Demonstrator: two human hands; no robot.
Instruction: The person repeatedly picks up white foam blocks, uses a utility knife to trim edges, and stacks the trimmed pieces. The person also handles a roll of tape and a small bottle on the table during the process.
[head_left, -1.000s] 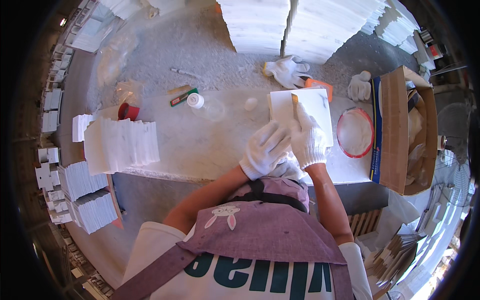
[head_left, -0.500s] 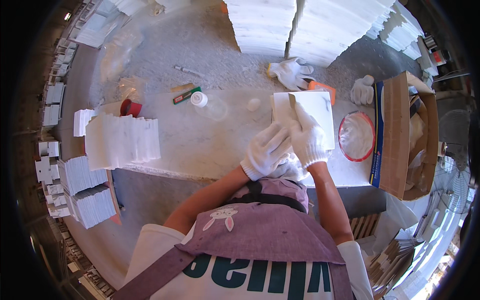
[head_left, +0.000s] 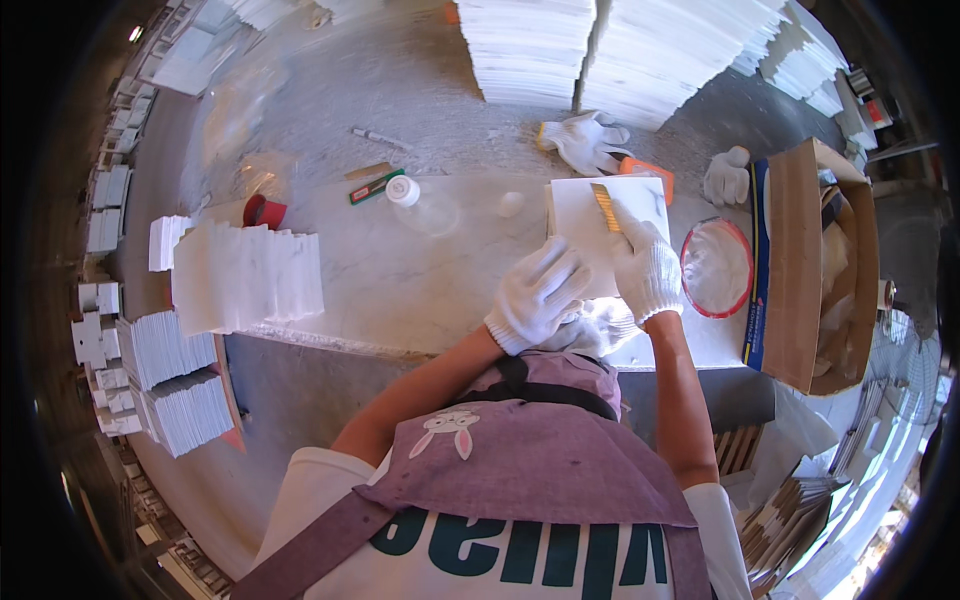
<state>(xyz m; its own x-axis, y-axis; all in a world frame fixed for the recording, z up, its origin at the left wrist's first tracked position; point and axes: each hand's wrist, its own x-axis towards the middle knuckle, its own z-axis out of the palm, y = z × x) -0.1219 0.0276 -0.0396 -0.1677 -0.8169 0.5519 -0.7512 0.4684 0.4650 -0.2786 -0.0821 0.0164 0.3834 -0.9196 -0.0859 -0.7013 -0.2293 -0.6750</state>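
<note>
White-knit-gloved right hand (head_left: 646,266): pinching thin, gold-toned flat strip (head_left: 605,208) over white square tile (head_left: 574,217), atop marbled pale worktop (head_left: 400,280); best kept flat, evenly pressed; white-knit-gloved left hand (head_left: 538,292): fingers bent at tile's near-left corner, hold unclear

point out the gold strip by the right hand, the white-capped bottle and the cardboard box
Gold strip (head_left: 606,208): head view, middle of its visible length.
White-capped bottle (head_left: 424,207): head view, on its clear body.
Cardboard box (head_left: 790,270): head view, on its left outer wall.
</note>
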